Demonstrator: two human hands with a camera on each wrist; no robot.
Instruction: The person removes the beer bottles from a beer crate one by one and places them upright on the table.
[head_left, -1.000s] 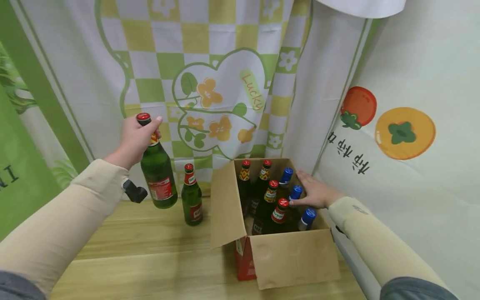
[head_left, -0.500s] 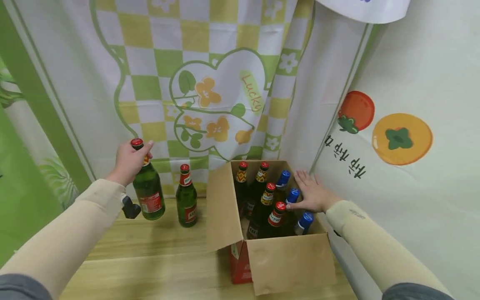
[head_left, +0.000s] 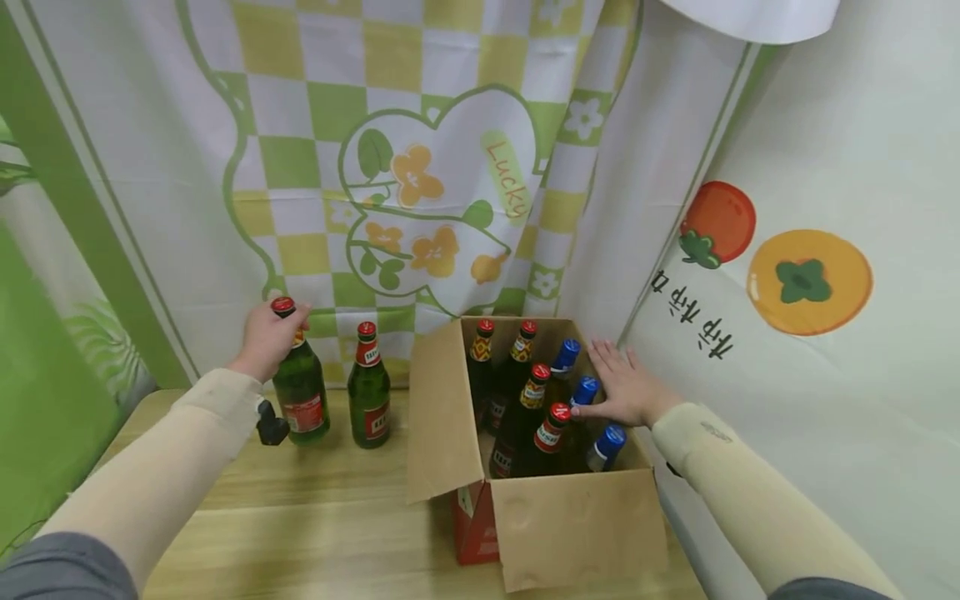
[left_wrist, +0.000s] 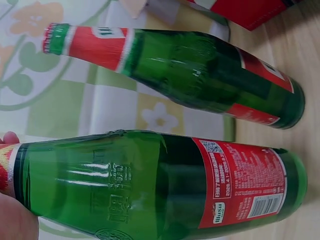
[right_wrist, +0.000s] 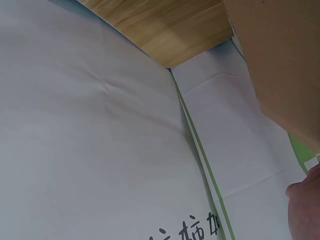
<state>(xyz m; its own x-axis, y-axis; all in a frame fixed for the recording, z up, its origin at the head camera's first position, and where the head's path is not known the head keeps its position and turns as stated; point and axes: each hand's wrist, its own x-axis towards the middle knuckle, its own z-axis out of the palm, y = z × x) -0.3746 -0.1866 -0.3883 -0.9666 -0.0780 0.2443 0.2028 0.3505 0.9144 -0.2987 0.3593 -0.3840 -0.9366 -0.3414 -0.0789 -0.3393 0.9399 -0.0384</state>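
My left hand grips the neck of a green beer bottle, its red cap showing above the thumb. The bottle stands upright, base right at the tabletop. In the left wrist view its red back label with a barcode faces the camera. Another green beer bottle stands just to its right. My right hand rests on the right edge of an open cardboard box, fingers spread and straight, thumb beside the blue-capped bottles. Red-capped bottles fill the box's left side.
The box flaps stick out to the front and left over the wooden table. A checked curtain hangs behind the bottles. Close on the right is a pale wall hanging with printed fruit.
My left hand has lowered the beer bottle from above the table to the tabletop, left of the standing bottle. The right hand has stayed on the box edge, its fingers spreading slightly.
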